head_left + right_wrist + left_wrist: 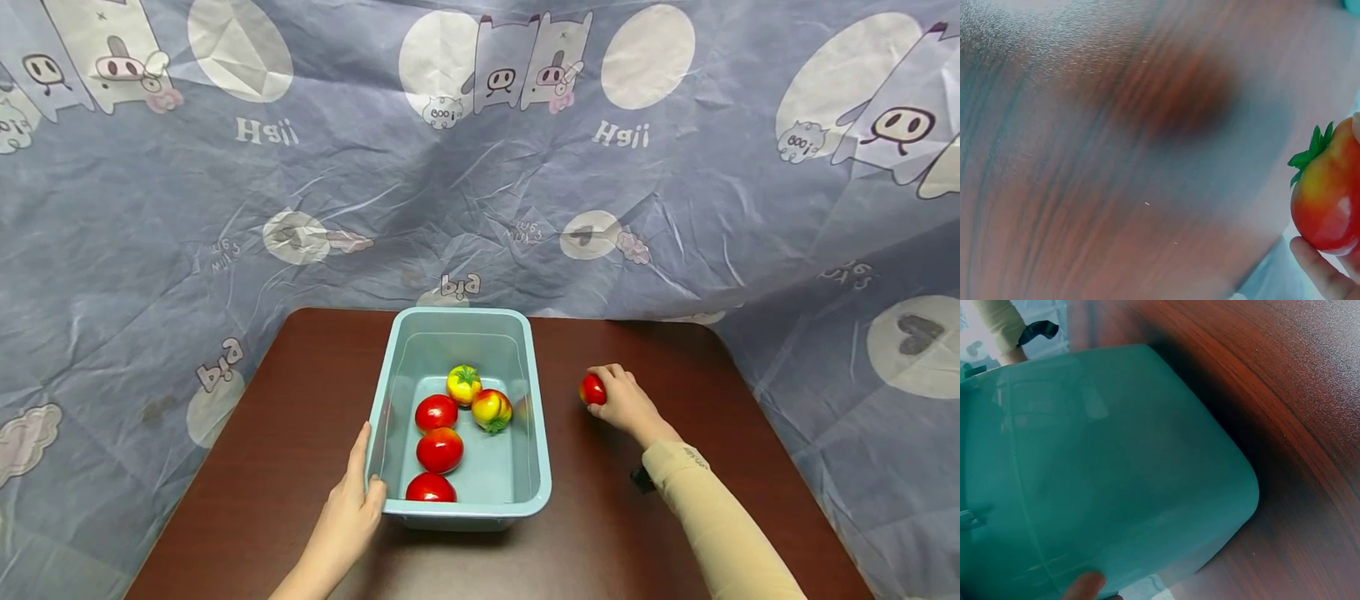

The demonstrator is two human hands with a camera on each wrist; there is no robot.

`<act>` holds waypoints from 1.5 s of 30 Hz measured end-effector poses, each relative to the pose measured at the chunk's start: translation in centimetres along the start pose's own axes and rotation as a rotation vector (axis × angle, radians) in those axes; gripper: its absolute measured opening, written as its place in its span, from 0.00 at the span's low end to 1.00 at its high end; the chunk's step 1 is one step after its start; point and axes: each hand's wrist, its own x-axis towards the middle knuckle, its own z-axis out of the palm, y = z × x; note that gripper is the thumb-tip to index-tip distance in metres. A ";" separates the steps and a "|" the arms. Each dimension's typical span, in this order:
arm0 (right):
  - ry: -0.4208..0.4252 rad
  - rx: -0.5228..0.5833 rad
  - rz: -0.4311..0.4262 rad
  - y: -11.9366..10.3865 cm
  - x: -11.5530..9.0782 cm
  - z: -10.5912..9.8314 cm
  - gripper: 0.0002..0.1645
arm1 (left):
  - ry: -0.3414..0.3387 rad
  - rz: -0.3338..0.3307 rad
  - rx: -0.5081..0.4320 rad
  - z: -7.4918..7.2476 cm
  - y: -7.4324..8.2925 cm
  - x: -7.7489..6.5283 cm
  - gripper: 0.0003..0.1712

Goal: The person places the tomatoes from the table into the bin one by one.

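Observation:
My right hand (626, 407) grips a red tomato (592, 389) to the right of the bin; the right wrist view shows this tomato (1329, 194) with a yellow-orange patch and green leaves at its top. At the near left corner of a pale blue-green plastic bin (546, 467), my left hand (352, 492) holds the rim, thumb at the corner and fingers along the outer left side. Inside the bin lie several tomatoes: a yellow one (462, 382) with a green top, a yellow-red one (492, 410), and red ones (440, 450) along the left side.
The bin stands on a dark reddish-brown wooden table (330, 367). A grey-blue patterned cloth (480, 192) hangs behind the table and down both sides. On my right wrist, below the beige sleeve (697, 492), sits a small black strap (642, 478).

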 end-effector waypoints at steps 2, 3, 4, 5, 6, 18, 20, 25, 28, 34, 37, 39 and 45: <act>0.014 0.006 -0.015 -0.2 -0.1 -0.4 0.38 | -0.001 0.000 0.000 -0.1 0.0 0.0 0.39; 0.020 0.008 -0.019 -0.3 -0.2 -0.6 0.38 | -0.003 0.000 -0.001 -0.1 0.1 0.0 0.39; 0.026 0.011 -0.023 -0.5 -0.3 -0.8 0.38 | -0.003 0.001 0.000 -0.1 0.1 0.1 0.39; 0.034 0.011 -0.030 -0.6 -0.3 -0.9 0.38 | -0.004 0.000 0.000 -0.1 0.1 0.1 0.39; 0.042 0.013 -0.036 -0.7 -0.4 -1.1 0.38 | -0.004 -0.001 0.000 -0.2 0.1 0.1 0.39; 0.131 0.067 -0.153 -4.7 -0.4 -3.8 0.39 | -0.004 -0.008 -0.002 0.0 0.0 0.1 0.39; 0.146 0.079 -0.178 -5.5 -0.4 -4.5 0.39 | -0.006 -0.009 -0.004 0.0 0.0 0.1 0.39; 0.173 0.095 -0.232 -7.3 -0.8 -5.7 0.39 | -0.015 -0.018 -0.008 -0.1 0.0 0.1 0.39; 0.187 0.100 -0.256 -8.3 -1.1 -6.3 0.39 | -0.015 -0.018 -0.008 -0.1 0.0 0.1 0.39; 0.205 0.115 -0.306 -10.0 -1.6 -7.1 0.39 | -0.006 -0.010 -0.002 -0.1 0.0 0.1 0.39; 0.205 0.120 -0.334 -10.8 -1.9 -7.2 0.38 | -0.005 -0.011 0.001 -0.1 -0.1 0.1 0.40; 0.205 0.121 -0.349 -11.2 -2.0 -7.3 0.38 | -0.007 -0.013 0.001 -0.1 -0.1 0.1 0.40; 0.195 0.121 -0.398 -12.3 -2.3 -7.6 0.37 | -0.008 -0.019 -0.001 0.0 0.0 0.1 0.40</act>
